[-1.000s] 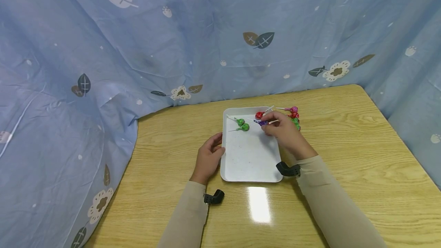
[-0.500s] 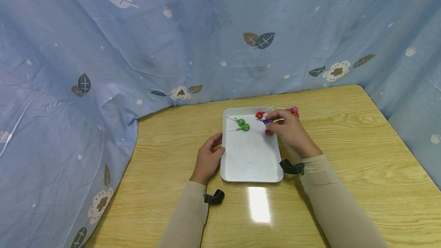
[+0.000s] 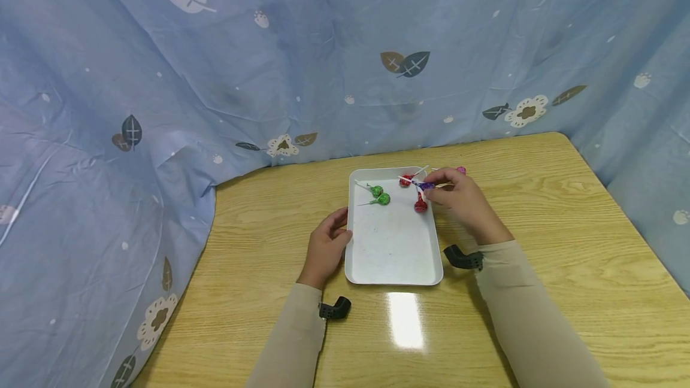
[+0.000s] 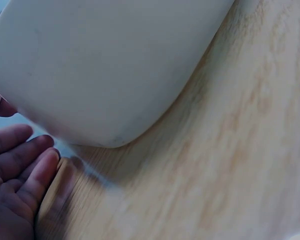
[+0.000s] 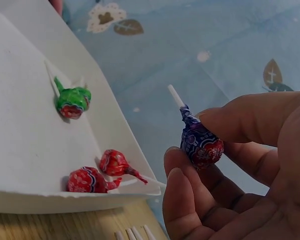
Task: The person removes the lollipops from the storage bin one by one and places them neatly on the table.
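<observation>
1. Pinching purple lollipop (image 3: 426, 186) in right hand (image 3: 463, 201); just shifted rightward to right rim of tray (image 3: 393, 247).
2. Not yet set down; placement apparently unfinished.
3. Touching tray's left side with relaxed left hand (image 3: 326, 245).

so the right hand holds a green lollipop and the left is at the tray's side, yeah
Not green: the right wrist view shows a purple lollipop in the right hand. The left hand is at the side of the tray.
</observation>
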A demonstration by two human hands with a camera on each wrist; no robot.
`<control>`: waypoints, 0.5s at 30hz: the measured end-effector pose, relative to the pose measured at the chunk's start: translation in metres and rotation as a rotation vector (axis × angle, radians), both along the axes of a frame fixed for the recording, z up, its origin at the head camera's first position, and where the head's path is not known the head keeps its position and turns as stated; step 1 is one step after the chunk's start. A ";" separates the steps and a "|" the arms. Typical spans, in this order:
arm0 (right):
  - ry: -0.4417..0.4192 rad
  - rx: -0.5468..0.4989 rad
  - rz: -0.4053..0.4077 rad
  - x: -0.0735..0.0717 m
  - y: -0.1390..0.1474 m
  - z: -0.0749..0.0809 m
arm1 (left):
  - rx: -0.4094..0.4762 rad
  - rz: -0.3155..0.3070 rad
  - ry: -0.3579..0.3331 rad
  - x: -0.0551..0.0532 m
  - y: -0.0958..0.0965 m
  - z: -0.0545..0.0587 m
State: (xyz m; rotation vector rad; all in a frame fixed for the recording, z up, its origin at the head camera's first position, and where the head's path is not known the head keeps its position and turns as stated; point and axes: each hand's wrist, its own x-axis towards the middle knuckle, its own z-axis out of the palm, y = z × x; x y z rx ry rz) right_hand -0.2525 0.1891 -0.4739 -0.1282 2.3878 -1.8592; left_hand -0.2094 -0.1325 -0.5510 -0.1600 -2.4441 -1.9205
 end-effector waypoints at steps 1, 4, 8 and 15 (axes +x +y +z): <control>0.000 -0.001 -0.001 0.000 0.001 0.000 | 0.000 0.000 0.000 0.000 0.000 0.000; 0.000 -0.005 -0.007 -0.001 0.003 0.000 | 0.005 -0.001 -0.001 0.000 0.000 0.000; -0.003 -0.003 -0.016 0.000 0.004 0.001 | 0.014 -0.003 -0.004 0.000 0.000 0.000; -0.006 -0.001 -0.032 0.000 0.009 0.003 | 0.010 -0.003 -0.011 0.000 0.000 0.000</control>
